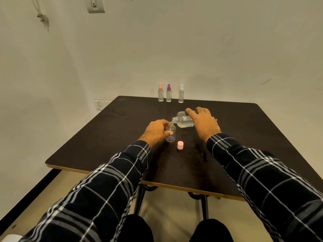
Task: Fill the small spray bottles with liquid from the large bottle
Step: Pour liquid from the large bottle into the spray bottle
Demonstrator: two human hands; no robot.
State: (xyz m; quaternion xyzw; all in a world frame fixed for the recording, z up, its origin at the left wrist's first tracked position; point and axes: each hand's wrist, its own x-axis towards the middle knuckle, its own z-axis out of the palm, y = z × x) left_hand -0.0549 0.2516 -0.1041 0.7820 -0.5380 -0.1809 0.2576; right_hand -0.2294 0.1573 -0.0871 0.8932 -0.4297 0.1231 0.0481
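Left hand (pixel 156 131): fingers and thumb clamped round the small bottle (pixel 171 136), steadying it so that the narrow mouth does not wander during the pour.

Small bottle: upright near the middle of the table (pixel 104 137), sprayer off, mouth open and facing up. It looks nearly empty.

Right hand (pixel 204 123): wrapped over the top of the large bottle (pixel 183 120), thumb on the near side, gripping the body so the wrist can set the tilt.

Large bottle: lying almost level in the air, neck pointing left, its open mouth just above and beside the small bottle's mouth. Liquid pools along its lower side.

Stream: too fine to make out here, so I cannot tell whether liquid is crossing yet.

Cap (pixel 180 145): pink, standing on the table just in front of the small bottle, within reach for closing up.

Far bottles (pixel 168 94): three in a row at the back edge, pink, purple and white sprayers fitted, well apart from the pouring and safe from a knock.

Step in hand: filling this bottle. A slow tilt seems wise, since both mouths are narrow and a spill would land on the table.
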